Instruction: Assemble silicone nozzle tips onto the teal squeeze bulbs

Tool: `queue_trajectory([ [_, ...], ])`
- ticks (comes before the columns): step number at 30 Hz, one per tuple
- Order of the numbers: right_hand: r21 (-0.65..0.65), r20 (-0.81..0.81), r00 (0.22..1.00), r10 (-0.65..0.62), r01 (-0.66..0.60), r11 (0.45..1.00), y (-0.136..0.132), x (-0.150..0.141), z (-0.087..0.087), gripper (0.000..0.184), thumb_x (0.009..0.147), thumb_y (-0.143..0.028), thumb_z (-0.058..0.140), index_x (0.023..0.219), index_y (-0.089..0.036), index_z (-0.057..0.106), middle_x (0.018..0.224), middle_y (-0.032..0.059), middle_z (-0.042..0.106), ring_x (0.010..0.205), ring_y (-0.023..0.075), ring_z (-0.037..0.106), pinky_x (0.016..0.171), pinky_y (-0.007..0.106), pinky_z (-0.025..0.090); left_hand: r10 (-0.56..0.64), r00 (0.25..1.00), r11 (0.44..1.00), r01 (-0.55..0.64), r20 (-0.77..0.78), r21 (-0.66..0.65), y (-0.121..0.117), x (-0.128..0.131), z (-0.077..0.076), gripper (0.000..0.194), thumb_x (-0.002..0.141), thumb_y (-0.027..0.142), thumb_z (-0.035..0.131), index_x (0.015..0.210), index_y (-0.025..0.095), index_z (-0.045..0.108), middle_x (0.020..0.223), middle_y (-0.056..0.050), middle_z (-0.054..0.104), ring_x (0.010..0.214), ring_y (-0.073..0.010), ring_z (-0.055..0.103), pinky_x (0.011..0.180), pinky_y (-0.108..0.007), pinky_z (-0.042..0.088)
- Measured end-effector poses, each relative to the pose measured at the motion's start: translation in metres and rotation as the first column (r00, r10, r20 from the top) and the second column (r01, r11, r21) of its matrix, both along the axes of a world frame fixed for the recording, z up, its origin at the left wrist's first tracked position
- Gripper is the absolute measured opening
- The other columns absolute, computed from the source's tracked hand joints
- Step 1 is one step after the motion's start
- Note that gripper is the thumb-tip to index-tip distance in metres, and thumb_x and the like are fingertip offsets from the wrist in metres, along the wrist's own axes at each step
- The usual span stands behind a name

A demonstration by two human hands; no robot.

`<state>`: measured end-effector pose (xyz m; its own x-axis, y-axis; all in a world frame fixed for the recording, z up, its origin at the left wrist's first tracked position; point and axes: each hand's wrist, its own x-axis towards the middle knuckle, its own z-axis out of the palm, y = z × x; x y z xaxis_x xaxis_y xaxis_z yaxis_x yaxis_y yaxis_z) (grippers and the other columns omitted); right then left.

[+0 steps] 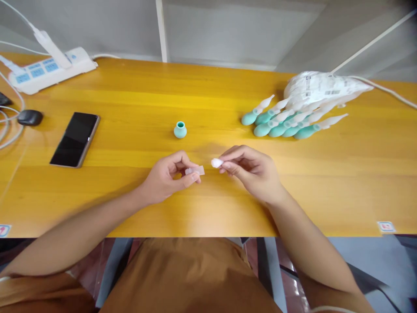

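Observation:
My left hand [167,176] pinches a small clear plastic tube piece [195,170] just above the yellow wooden table [208,204]. My right hand [249,169] pinches a small white tip [216,163] between thumb and fingers, a little to the right of the clear piece, the two parts apart. A small teal bulb [180,129] stands on the table beyond both hands.
A pile of teal-and-white assembled pieces [286,121] lies at the right, beside a white plastic bag [321,89]. A black phone [75,139] lies at the left, with a white power strip [48,69], cables and a dark mouse [30,117] behind it.

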<state>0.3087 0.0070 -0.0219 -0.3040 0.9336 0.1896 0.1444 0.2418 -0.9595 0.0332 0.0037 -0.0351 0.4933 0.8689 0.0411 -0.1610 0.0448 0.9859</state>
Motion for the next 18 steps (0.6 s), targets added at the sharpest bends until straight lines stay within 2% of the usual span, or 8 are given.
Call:
queue_trajectory([
  [2,-0.018,-0.114,0.993,0.022,-0.024,1.000,-0.0025,-0.0005,0.0036,0.005,0.104,-0.027,0.084,0.109,-0.026,0.082,0.102,0.0040,0.085,0.083,0.0166,0.080,0.066,0.028,0.062,-0.004,0.999,1.000,0.004,0.034,-0.011,0.0007,-0.0006,0.0007,0.028,0.104,0.032,0.083,0.096,0.019,0.059,0.095,-0.005,0.081,0.084,-0.0142,0.078,0.075,-0.026,0.059],
  [4,0.008,-0.143,0.989,0.036,-0.036,0.999,-0.0029,-0.0013,0.0046,0.007,0.102,-0.022,0.086,0.106,-0.027,0.083,0.102,0.0039,0.084,0.087,0.0168,0.080,0.072,0.029,0.063,-0.011,0.999,1.000,0.012,0.043,-0.028,0.0008,-0.0006,0.0017,0.030,0.104,0.032,0.083,0.094,0.019,0.058,0.097,-0.005,0.082,0.086,-0.0143,0.079,0.076,-0.026,0.060],
  [7,0.090,-0.092,0.993,0.067,-0.059,0.994,-0.0007,-0.0025,0.0028,0.010,0.101,-0.018,0.086,0.105,-0.027,0.084,0.102,0.0042,0.085,0.094,0.0188,0.080,0.081,0.033,0.064,-0.032,0.999,0.998,0.034,0.037,-0.057,-0.0003,-0.0001,0.0034,0.031,0.103,0.033,0.084,0.094,0.019,0.058,0.102,-0.006,0.083,0.088,-0.0151,0.081,0.077,-0.026,0.060],
  [12,0.252,-0.008,0.994,0.109,-0.103,0.962,0.0034,-0.0038,-0.0002,0.015,0.101,-0.014,0.084,0.107,-0.028,0.085,0.102,0.0047,0.083,0.094,0.0197,0.079,0.083,0.036,0.064,-0.064,0.998,0.996,0.065,0.020,-0.064,-0.0026,0.0012,0.0045,0.029,0.104,0.033,0.083,0.096,0.019,0.060,0.097,-0.007,0.085,0.087,-0.0147,0.079,0.076,-0.025,0.058],
  [18,0.304,0.050,0.994,0.098,-0.108,0.946,0.0029,-0.0048,0.0017,0.016,0.101,-0.015,0.083,0.107,-0.029,0.085,0.102,0.0054,0.082,0.093,0.0221,0.079,0.080,0.038,0.065,-0.078,0.997,0.992,0.077,-0.009,-0.102,-0.0019,0.0020,0.0056,0.031,0.102,0.039,0.086,0.097,0.018,0.063,0.095,-0.008,0.085,0.084,-0.0151,0.077,0.073,-0.025,0.055],
])
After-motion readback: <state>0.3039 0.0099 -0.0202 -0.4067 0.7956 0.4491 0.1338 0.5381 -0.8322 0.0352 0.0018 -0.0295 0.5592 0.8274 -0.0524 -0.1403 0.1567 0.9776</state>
